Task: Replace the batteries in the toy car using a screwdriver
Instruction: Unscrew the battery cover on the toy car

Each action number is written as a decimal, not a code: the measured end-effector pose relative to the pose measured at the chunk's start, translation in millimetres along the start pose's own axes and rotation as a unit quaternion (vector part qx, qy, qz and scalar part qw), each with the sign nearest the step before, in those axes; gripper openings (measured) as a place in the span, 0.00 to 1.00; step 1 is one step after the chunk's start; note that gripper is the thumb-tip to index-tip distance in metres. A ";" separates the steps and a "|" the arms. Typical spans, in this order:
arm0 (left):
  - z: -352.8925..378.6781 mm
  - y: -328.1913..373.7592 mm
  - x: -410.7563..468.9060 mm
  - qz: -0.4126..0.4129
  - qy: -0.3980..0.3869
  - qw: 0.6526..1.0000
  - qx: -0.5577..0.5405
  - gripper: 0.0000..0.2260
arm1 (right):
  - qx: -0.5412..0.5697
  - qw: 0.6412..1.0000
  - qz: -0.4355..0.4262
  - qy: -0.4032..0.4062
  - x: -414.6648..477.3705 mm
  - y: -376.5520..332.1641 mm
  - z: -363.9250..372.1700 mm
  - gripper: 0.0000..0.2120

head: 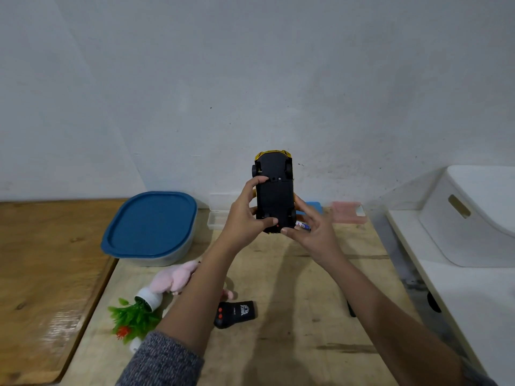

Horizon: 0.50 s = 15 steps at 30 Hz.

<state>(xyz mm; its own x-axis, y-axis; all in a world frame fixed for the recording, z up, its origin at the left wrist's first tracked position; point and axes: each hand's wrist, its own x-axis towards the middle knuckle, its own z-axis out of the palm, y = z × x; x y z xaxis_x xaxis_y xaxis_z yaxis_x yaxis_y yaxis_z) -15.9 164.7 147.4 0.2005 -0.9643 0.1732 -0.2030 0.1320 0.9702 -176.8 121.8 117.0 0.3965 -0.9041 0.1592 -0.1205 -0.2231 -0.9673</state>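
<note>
A yellow toy car point(274, 195) is held up above the table with its black underside facing me and its nose pointing away. My left hand point(245, 215) grips its left side, thumb on the lower edge and a finger near the battery cover. My right hand point(312, 229) steadies the car's lower right corner and also holds a small battery point(303, 225) between its fingers. A dark slim tool point(351, 309), likely the screwdriver, lies on the table mostly hidden behind my right forearm.
A black remote control point(235, 313) lies on the wooden table point(292, 344). A blue-lidded container point(152, 225), a pink plush toy point(178, 278) and a tipped plastic plant point(133, 319) sit at left. Clear, blue and pink small boxes point(347, 211) line the wall. White furniture point(473, 218) stands at right.
</note>
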 end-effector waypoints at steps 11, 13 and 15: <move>12.7 -28.4 -7.8 -0.020 -0.032 0.999 0.019 0.34 | 0.017 0.995 0.087 -0.043 -15.8 16.3 -16.9 0.31; 19.5 -42.2 -13.1 -0.041 -0.046 0.998 0.018 0.34 | 0.012 0.992 0.117 -0.036 -30.5 35.0 -31.5 0.26; 26.1 -56.6 -20.2 -0.057 -0.058 0.996 0.024 0.35 | -0.011 0.988 0.156 0.017 -47.7 56.2 -46.0 0.21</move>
<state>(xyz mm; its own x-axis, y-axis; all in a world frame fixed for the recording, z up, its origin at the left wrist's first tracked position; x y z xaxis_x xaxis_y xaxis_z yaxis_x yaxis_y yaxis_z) -33.4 170.7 84.6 0.1142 -0.9927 0.0392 -0.2320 0.0117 0.9726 -244.3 135.6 64.2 0.3066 -0.9417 -0.1388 -0.2520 0.0603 -0.9658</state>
